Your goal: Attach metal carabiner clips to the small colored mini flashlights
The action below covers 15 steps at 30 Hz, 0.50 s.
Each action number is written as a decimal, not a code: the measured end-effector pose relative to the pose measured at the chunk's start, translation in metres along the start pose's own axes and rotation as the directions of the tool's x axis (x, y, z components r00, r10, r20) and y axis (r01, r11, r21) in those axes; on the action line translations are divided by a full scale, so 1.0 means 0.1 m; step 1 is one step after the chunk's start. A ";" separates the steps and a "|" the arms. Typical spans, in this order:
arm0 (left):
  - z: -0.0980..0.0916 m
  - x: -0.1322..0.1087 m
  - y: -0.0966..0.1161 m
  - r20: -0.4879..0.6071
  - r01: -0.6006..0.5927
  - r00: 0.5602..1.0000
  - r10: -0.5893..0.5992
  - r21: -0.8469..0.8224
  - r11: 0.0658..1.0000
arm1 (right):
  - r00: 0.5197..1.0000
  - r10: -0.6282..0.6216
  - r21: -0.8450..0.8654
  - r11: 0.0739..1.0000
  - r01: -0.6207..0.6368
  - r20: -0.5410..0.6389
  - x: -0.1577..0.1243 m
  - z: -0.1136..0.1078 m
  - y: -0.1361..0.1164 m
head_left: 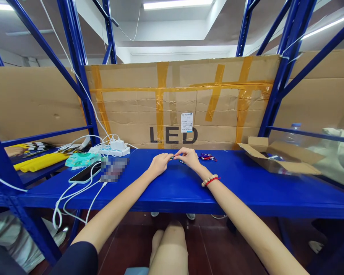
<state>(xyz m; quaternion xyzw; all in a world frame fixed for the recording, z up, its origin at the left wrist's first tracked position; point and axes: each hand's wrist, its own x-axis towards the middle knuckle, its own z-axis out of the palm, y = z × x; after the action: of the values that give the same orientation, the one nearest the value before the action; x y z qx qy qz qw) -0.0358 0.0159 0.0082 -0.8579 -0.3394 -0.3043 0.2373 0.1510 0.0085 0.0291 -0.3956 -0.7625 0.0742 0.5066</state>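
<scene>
Over the middle of the blue table (240,191), my left hand (159,163) and my right hand (188,157) meet at their fingertips. A small dark, shiny item (172,157) shows between them, pinched by both; its shape is too small to make out. A little green piece (182,161) lies just under my right fingers. To the right of my right hand is a small pile of red and dark metallic pieces (208,157) on the table. My right wrist wears a beaded bracelet and a red cord.
A phone (86,172), white cables, a power strip (114,151) and a teal packet (83,159) are on the left. An open cardboard box (283,156) sits at the right. A taped cardboard panel (137,110) stands behind, between blue posts.
</scene>
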 end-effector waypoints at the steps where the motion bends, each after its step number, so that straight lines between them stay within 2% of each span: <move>1: 0.00 0.00 0.00 -0.013 -0.014 1.000 0.014 0.012 1.000 | 1.000 0.000 0.006 1.000 0.000 0.002 -0.01 -0.01 -0.01; 6: 0.00 -0.02 0.01 -0.074 -0.055 0.996 0.056 0.022 0.998 | 0.998 0.046 0.023 0.999 -0.047 0.045 -0.03 -0.03 -0.09; 10: -0.03 -0.02 0.03 -0.066 -0.081 0.994 0.081 0.004 0.997 | 0.993 0.095 0.020 0.995 -0.096 0.065 -0.03 -0.04 -0.10; 15: -0.03 -0.03 0.04 -0.063 -0.059 0.996 0.056 -0.038 0.998 | 0.989 0.119 0.078 0.989 -0.126 0.085 -0.02 -0.04 -0.07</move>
<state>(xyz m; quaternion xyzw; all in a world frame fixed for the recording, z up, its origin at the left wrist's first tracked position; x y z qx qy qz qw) -0.0356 0.0106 0.0076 -0.8621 -0.3008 -0.3304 0.2391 0.1508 0.0011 0.0334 -0.4171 -0.7526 0.1523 0.4862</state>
